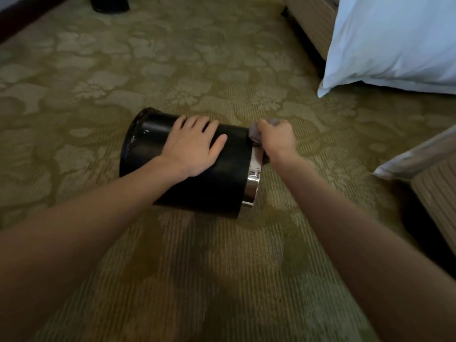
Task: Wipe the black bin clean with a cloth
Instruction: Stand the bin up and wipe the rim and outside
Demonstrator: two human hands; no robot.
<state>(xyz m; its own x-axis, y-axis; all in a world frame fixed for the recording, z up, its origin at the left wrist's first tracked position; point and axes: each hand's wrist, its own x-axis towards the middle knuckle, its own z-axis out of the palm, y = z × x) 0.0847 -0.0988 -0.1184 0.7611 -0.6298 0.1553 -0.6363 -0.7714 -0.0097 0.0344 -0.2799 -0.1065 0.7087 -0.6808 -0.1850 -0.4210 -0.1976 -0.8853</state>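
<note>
The black bin (pixel 217 183) lies on its side on the carpet, with a shiny chrome band at its right end and its dark rim at the left. My left hand (pixel 193 145) rests flat on top of the bin's wall, fingers spread, holding nothing. My right hand (pixel 277 140) is closed around a greyish cloth (pixel 255 134), pressed against the bin's right end by the chrome band. Most of the cloth is hidden in the fist.
Green patterned carpet (pixel 172 70) covers the floor. A bed with a white pillow (pixel 394 40) stands at the upper right. Another bed corner (pixel 424 164) juts in at the right. A dark object (pixel 109 3) stands at the top left.
</note>
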